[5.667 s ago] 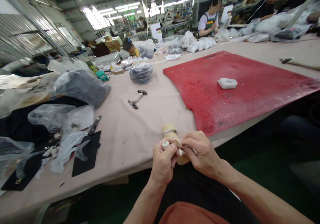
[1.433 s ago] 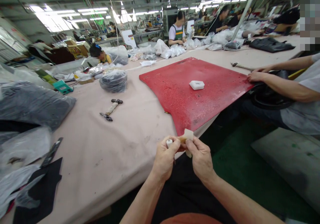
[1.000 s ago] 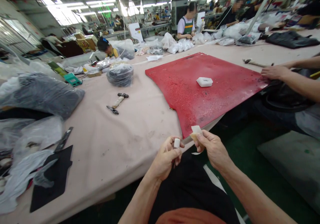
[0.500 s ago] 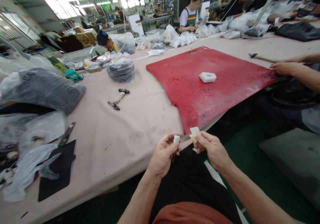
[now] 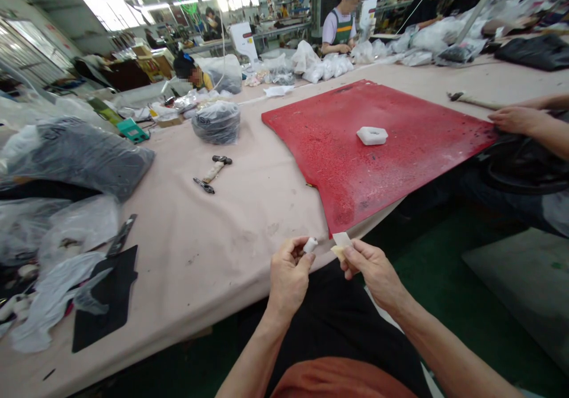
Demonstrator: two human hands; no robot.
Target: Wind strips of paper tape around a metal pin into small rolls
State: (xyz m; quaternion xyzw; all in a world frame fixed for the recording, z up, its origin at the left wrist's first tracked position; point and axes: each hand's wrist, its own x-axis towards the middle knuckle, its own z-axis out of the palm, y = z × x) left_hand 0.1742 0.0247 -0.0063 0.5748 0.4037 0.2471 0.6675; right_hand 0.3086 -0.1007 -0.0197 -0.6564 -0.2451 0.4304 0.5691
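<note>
My left hand [image 5: 288,273] is closed around a small white cylinder [image 5: 310,244], which looks like a little spool or roll and pokes out past the thumb. Just to its right, my right hand [image 5: 371,267] pinches a whitish strip [image 5: 342,239] together with a pale yellow piece below it; their material I cannot make out. Both hands are held over my lap at the table's near edge, close together but apart. Beyond them lies the near corner of a red sheet [image 5: 351,179], with a white block with a hollow in it [image 5: 372,135] resting on top.
On the pinkish table cover [image 5: 178,232] lie a hammer [image 5: 216,168], a bagged dark bundle [image 5: 216,122], a black flat piece [image 5: 111,303] and a cutter knife [image 5: 121,235]. Plastic-wrapped goods [image 5: 80,155] pile up at left. Another person's hand [image 5: 511,118] touches the sheet's right corner.
The white cylinder has tilted to the right in my left hand, whose fingers have turned. My right hand has come slightly lower and nearer, its strip lying flatter. The view shifted slightly.
</note>
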